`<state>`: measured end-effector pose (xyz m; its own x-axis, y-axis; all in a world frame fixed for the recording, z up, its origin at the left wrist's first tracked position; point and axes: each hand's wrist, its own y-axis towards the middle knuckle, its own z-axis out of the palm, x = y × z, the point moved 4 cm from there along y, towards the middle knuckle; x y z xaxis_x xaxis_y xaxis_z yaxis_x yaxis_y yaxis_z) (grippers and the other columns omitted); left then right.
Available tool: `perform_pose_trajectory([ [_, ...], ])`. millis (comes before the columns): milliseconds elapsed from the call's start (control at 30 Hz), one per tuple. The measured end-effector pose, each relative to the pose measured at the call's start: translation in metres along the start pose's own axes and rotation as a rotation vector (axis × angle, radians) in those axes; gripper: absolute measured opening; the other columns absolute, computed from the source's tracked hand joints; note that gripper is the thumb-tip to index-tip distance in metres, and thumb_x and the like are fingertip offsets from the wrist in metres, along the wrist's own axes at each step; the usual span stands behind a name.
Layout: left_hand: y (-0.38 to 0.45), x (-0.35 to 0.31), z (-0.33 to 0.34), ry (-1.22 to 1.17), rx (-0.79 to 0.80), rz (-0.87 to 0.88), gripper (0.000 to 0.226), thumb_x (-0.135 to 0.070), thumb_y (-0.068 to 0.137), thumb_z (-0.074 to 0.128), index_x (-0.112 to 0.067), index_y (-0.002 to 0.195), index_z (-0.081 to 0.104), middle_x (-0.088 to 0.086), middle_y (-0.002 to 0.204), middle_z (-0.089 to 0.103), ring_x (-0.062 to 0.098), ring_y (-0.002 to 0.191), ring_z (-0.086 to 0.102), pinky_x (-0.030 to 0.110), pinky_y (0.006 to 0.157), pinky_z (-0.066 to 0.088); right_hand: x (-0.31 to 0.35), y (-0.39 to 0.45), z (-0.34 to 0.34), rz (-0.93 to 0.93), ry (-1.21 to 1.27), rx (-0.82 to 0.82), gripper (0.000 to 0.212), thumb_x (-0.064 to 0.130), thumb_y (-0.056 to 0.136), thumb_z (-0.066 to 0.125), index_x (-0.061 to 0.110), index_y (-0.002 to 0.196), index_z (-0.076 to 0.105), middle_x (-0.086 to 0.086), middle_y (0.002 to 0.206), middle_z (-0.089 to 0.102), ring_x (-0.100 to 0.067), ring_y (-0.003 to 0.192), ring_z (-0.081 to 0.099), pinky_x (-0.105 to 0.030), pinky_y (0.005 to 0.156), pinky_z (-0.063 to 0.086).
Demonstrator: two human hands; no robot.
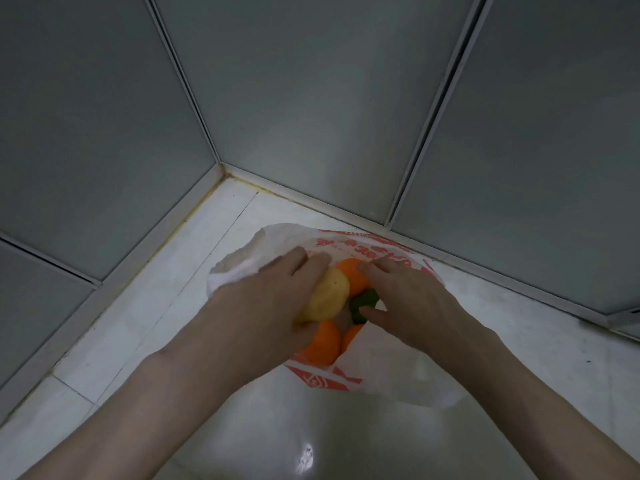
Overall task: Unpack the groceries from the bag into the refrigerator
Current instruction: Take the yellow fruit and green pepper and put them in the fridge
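On the floor (pixel 346 427), in the corner where two grey panelled walls (pixel 311 98) meet, sits a white bag (pixel 398 372) with red print, its mouth spread wide. Inside the bag lie a yellow fruit (pixel 329 296), several oranges (pixel 322 344) and something green (pixel 363 301), packed touching one another.

Over the bag's left side, the left hand (pixel 263 306) curls round the yellow fruit, fingers beyond it and thumb nearer, so it looks to be grasping it. Over the bag's right side, the right hand (pixel 412 299) reaches in with loosely spread fingers above the far orange, its thumb beside the green item; whether it holds anything I cannot tell.

No refrigerator is in view. The fruit should be firm, fairly light and smooth, best cupped whole in the palm. The bag is thin and limp, likely to slump as it empties, so its rim wants steadying.
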<state>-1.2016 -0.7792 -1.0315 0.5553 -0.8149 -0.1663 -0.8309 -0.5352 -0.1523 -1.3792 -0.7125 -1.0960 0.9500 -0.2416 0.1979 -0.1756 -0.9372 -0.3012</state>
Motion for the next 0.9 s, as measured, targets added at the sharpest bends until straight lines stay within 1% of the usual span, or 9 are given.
perform_pose_trajectory([
  [200, 0.004, 0.015, -0.021, -0.039, -0.313, -0.040, 0.083, -0.066, 0.087, 0.044, -0.042, 0.157, 0.006, -0.015, 0.147, 0.043, 0.013, 0.125, 0.053, 0.027, 0.092, 0.050, -0.007, 0.014, 0.012, 0.012, -0.124, 0.048, 0.062, 0.042, 0.097, 0.064, 0.026, 0.151, 0.038, 0.002, 0.155, 0.047, -0.020, 0.137, 0.050, -0.039, 0.113, 0.044],
  [267, 0.008, 0.015, -0.022, -0.032, -0.338, -0.068, 0.084, -0.066, 0.090, 0.047, -0.040, 0.158, 0.005, -0.015, 0.149, 0.041, 0.011, 0.127, 0.050, 0.027, 0.093, 0.049, -0.008, 0.017, 0.017, 0.017, -0.173, 0.083, 0.067, 0.039, 0.094, 0.070, 0.026, 0.151, 0.038, 0.001, 0.155, 0.047, -0.022, 0.138, 0.050, -0.040, 0.114, 0.044],
  [333, 0.016, 0.014, -0.019, 0.008, -0.345, -0.082, 0.083, -0.066, 0.092, 0.048, -0.038, 0.159, 0.007, -0.014, 0.149, 0.041, 0.012, 0.125, 0.052, 0.029, 0.084, 0.048, -0.013, 0.017, 0.020, 0.024, -0.248, 0.115, 0.074, 0.036, 0.089, 0.077, 0.026, 0.151, 0.038, 0.000, 0.155, 0.047, -0.023, 0.138, 0.050, -0.041, 0.115, 0.043],
  [433, 0.024, 0.013, -0.017, 0.011, -0.363, -0.096, 0.081, -0.062, 0.090, 0.054, -0.031, 0.158, 0.021, -0.008, 0.148, 0.047, 0.018, 0.122, 0.058, 0.034, 0.078, 0.044, -0.027, 0.014, 0.021, 0.056, -0.330, 0.174, 0.080, 0.041, 0.082, 0.082, 0.027, 0.149, 0.041, 0.000, 0.150, 0.051, -0.023, 0.134, 0.052, -0.041, 0.115, 0.043],
  [533, 0.029, 0.012, -0.014, -0.016, -0.355, -0.098, 0.082, -0.062, 0.090, 0.054, -0.032, 0.158, 0.021, -0.008, 0.152, 0.045, 0.018, 0.127, 0.056, 0.035, 0.088, 0.046, -0.034, 0.014, 0.025, 0.086, -0.246, 0.180, 0.062, 0.051, 0.082, 0.077, 0.031, 0.136, 0.053, 0.005, 0.133, 0.061, -0.017, 0.117, 0.060, -0.034, 0.103, 0.051],
  [600, 0.032, 0.011, -0.010, -0.046, -0.361, -0.086, 0.080, -0.060, 0.089, 0.058, -0.030, 0.156, 0.027, -0.006, 0.146, 0.051, 0.018, 0.121, 0.059, 0.030, 0.082, 0.043, -0.030, 0.019, 0.023, 0.070, -0.199, 0.111, 0.044, 0.053, 0.091, 0.066, 0.030, 0.128, 0.058, 0.006, 0.124, 0.065, -0.015, 0.107, 0.063, -0.030, 0.094, 0.055],
  [667, 0.034, 0.010, -0.007, -0.066, -0.347, -0.096, 0.079, -0.057, 0.086, 0.064, -0.028, 0.153, 0.035, -0.004, 0.139, 0.057, 0.019, 0.113, 0.062, 0.028, 0.079, 0.044, -0.022, 0.027, 0.022, 0.037, -0.208, 0.036, 0.033, 0.041, 0.099, 0.058, 0.026, 0.128, 0.059, 0.002, 0.126, 0.064, -0.017, 0.110, 0.063, -0.032, 0.096, 0.054],
  [767, 0.036, 0.007, -0.003, -0.048, -0.392, -0.075, 0.077, -0.055, 0.081, 0.071, -0.023, 0.147, 0.045, 0.002, 0.131, 0.066, 0.026, 0.104, 0.070, 0.039, 0.077, 0.056, -0.015, 0.040, 0.028, -0.005, -0.263, 0.026, 0.026, 0.028, 0.101, 0.058, 0.023, 0.127, 0.059, -0.001, 0.129, 0.063, -0.022, 0.117, 0.061, -0.037, 0.106, 0.049],
  [900, 0.038, 0.005, 0.000, -0.076, -0.424, -0.081, 0.073, -0.056, 0.085, 0.070, -0.022, 0.145, 0.047, 0.005, 0.129, 0.069, 0.028, 0.102, 0.072, 0.042, 0.081, 0.058, -0.019, 0.050, 0.042, 0.096, -0.264, 0.170, 0.037, 0.036, 0.097, 0.065, 0.019, 0.130, 0.061, -0.005, 0.131, 0.064, -0.025, 0.122, 0.059, -0.040, 0.111, 0.047],
])
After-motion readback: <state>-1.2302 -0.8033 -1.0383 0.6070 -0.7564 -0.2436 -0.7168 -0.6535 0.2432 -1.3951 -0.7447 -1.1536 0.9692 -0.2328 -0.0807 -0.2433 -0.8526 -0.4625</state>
